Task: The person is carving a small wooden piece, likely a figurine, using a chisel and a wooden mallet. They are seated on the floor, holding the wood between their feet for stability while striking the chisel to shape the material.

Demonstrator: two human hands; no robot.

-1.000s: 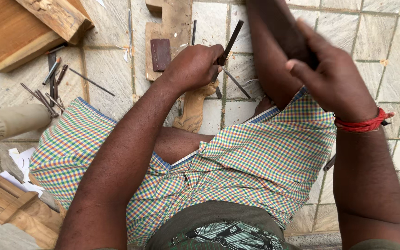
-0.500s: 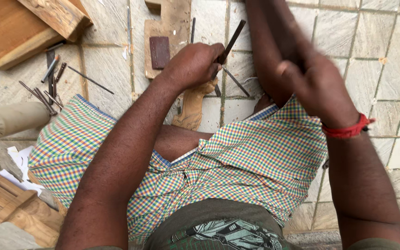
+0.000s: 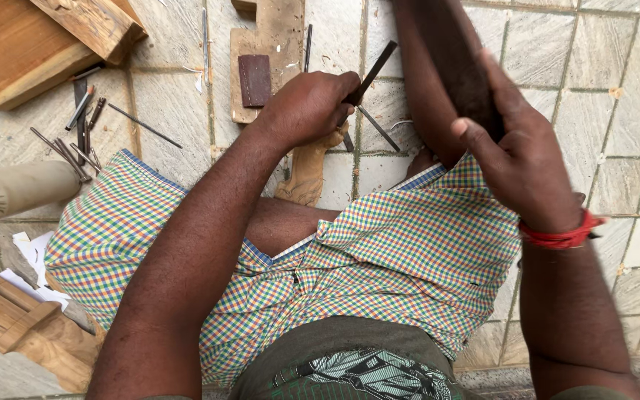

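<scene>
Two hands at work over a tiled floor (image 3: 616, 111), left hand (image 3: 309, 107) clenched on a dark chisel (image 3: 370, 72) above a pale wood carving (image 3: 307, 174), right hand (image 3: 524, 159) wrapped round a dark mallet (image 3: 461, 70), loose chisels (image 3: 75, 144) lying leftward, checked cloth (image 3: 409, 252) covering the lap.

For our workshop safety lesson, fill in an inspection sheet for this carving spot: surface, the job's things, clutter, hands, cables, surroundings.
Surface: tiled floor, pale, with dark grout lines.
Job's things: dark chisel gripped over a small carved wood piece; dark mallet, blurred.
Clutter: loose metal tools scattered left; flat board carrying a dark block.
Hands: left hand closed on the chisel; right hand grips the mallet.
Cables: nothing seen.
Surroundings: wood planks top left, carved wood frame bottom left, checked cloth across the lap.
</scene>
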